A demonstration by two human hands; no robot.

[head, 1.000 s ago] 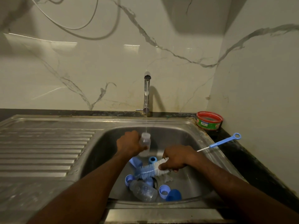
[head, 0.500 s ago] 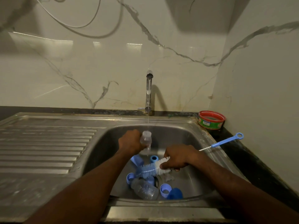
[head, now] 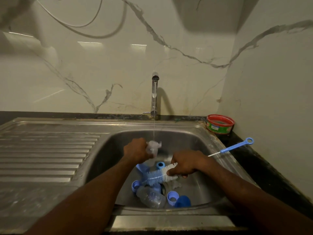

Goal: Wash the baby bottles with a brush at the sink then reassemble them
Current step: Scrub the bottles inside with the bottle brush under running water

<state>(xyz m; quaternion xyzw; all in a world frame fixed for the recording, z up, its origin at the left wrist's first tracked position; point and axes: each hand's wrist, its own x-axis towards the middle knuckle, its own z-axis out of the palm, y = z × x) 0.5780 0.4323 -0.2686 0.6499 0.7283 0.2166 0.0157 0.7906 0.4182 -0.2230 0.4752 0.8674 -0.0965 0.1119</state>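
While our left hand (head: 136, 150) grips the bottle (head: 152, 148) under the tap (head: 155, 95) to rinse, our right hand (head: 184, 164) clasps the brush (head: 159, 176) beside it, ready to scrub.

We are in a home kitchen, probably: a stainless-steel sink (head: 194, 138) with ribbed drainboard (head: 47, 153) set in a dark worktop (head: 264, 167), a running tap (head: 154, 95), marble-look wall panels (head: 101, 65), and baby-bottle parts (head: 172, 198) in the basin.
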